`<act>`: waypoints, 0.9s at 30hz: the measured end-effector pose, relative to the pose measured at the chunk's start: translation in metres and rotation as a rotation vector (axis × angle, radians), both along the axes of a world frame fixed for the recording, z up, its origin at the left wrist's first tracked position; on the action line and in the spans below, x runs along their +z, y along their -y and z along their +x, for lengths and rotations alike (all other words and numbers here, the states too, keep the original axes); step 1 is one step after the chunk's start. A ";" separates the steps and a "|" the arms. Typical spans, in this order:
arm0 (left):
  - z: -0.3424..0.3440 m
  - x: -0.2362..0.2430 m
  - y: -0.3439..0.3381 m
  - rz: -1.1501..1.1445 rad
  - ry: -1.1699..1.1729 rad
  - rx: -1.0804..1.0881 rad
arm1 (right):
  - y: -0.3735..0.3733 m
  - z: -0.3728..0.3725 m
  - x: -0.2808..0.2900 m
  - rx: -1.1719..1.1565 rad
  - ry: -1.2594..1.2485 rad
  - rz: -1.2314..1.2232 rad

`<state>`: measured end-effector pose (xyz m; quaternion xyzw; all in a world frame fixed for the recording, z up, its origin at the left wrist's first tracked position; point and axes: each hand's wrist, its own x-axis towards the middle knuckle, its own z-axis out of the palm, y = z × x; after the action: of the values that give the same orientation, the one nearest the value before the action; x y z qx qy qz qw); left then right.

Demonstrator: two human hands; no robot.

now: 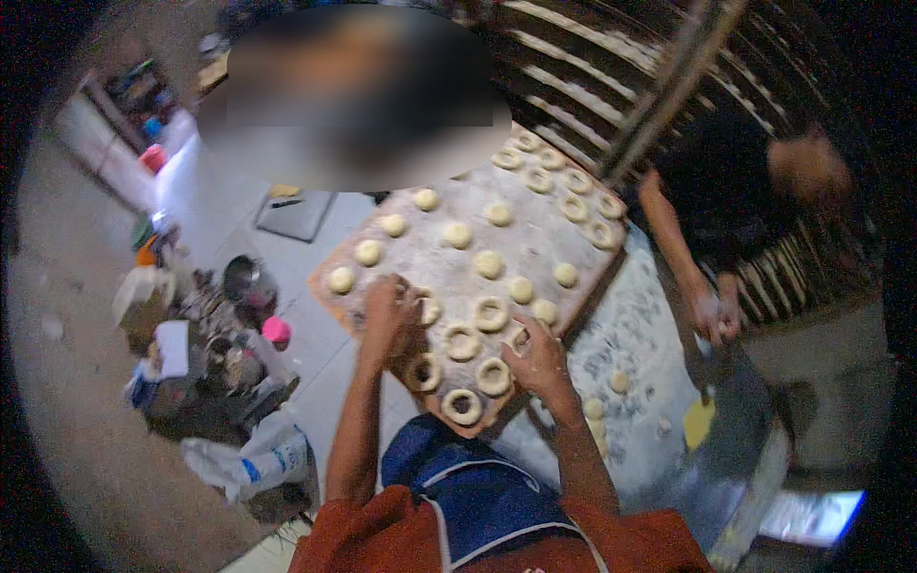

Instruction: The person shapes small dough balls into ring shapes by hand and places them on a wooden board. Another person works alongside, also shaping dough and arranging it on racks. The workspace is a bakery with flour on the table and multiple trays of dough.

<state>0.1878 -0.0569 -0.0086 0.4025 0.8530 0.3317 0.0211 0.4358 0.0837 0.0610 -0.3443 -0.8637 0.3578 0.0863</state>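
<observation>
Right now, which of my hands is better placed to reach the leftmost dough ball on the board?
Left, I'd say: your left hand is close beside that dough ball, while your right hand is across the board, beyond several dough rings.

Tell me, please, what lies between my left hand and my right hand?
The head view shows pale dough rings on the floured board between your left hand and right hand.

The wooden-looking board [420, 270] is showing a powdery, matt finish; smooth dough rings [462, 420] are lining its near corner.
</observation>
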 end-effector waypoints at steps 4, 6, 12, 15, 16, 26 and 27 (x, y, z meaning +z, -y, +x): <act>-0.001 0.002 0.018 0.063 0.122 -0.026 | -0.050 0.113 -0.027 -0.408 -0.011 -0.004; 0.005 0.006 0.009 -0.007 0.037 -0.072 | -0.069 0.179 -0.040 -0.431 0.035 0.114; 0.059 0.030 -0.022 0.146 -0.075 0.010 | -0.042 0.236 -0.070 -0.165 0.212 0.051; 0.137 0.044 -0.049 0.301 0.209 -0.220 | -0.040 0.226 -0.047 -0.152 0.237 0.029; 0.173 0.052 -0.058 0.268 0.277 -0.247 | -0.042 0.226 -0.051 -0.233 0.218 0.033; 0.357 0.026 -0.097 0.296 1.135 -0.434 | -0.024 0.244 -0.040 -0.513 -0.692 -0.474; 0.364 0.028 -0.098 0.310 1.130 -0.436 | -0.020 0.246 -0.030 -0.502 -0.728 -0.450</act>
<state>0.5516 0.0413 0.0193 0.3283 0.5503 0.6013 0.4774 0.6815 0.1040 0.0313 -0.4042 -0.5694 0.6006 0.3894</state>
